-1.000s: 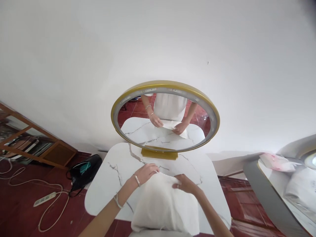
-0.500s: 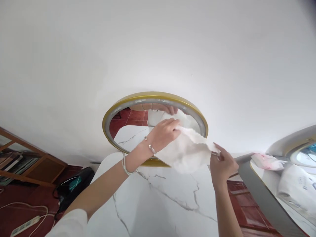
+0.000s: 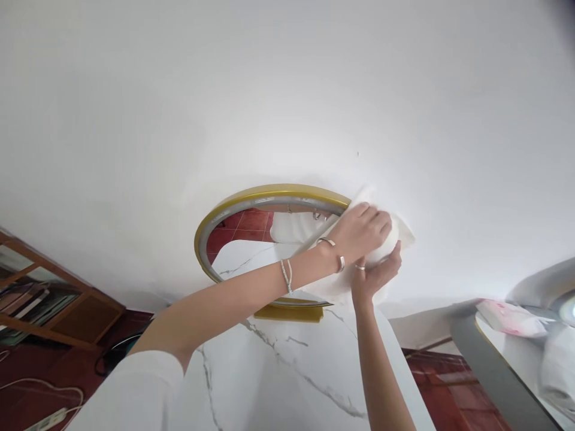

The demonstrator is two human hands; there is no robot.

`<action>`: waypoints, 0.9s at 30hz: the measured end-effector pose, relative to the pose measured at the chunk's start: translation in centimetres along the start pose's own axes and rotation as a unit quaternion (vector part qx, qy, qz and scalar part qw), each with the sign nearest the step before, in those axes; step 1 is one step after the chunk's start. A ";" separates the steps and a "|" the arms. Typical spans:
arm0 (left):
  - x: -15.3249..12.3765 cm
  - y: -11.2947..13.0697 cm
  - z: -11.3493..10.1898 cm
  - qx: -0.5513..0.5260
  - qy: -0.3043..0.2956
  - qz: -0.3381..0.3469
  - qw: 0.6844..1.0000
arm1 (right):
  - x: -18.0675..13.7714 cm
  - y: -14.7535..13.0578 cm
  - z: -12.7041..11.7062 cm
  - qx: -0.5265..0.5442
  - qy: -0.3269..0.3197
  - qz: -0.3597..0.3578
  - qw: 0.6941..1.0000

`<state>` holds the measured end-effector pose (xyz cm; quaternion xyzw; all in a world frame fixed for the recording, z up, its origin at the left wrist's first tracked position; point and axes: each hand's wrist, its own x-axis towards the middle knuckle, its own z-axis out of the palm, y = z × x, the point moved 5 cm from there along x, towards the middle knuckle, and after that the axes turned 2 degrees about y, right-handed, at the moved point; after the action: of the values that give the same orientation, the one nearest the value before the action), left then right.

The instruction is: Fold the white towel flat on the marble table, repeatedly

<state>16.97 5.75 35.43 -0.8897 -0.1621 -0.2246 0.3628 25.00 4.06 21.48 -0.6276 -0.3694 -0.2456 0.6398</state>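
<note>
A round mirror with a gold rim [image 3: 233, 201] stands on a gold base [image 3: 287, 313] at the back of a white marble table [image 3: 278, 383]. A white cloth [image 3: 399, 236] is pressed over the mirror's right edge. My left hand [image 3: 362, 230] lies on the front of the cloth, fingers curled over it. My right hand [image 3: 375, 275] cups the cloth from below and behind the rim, a ring on one finger. The mirror's right side is hidden by the cloth and hands.
A white wall fills the upper view. A wooden shelf with books [image 3: 40, 302] stands at the left on a red tiled floor. A power strip with cable [image 3: 47, 419] lies at the lower left. A second mirror and a pink pack [image 3: 510, 317] sit at the right.
Both hands lifted the cloth from the tabletop to the mirror, then moved it rightward onto the right rim. The right hand came in under the cloth.
</note>
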 end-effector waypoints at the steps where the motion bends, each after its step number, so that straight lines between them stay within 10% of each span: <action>1: -0.1 0.0 0.1 -0.006 -0.011 0.021 1.000 | 0.1 0.1 0.1 -0.001 0.023 0.001 1.000; 7: -1.1 -1.9 -0.3 0.001 0.005 -0.008 1.000 | 2.0 -2.1 0.7 0.012 0.070 0.002 0.997; 16: -7.0 -8.8 -2.8 -0.006 0.041 -0.164 0.986 | 5.5 -12.0 2.6 0.019 0.083 -0.216 0.973; 27: -25.2 -15.2 0.3 -0.080 0.178 -0.439 0.877 | -1.8 -25.9 10.8 0.066 -0.192 -0.500 0.842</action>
<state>-11.14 13.21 30.90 -0.6982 -0.4499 -0.5279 0.1773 1.94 12.05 35.53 -0.3490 -0.7639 -0.3813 0.3863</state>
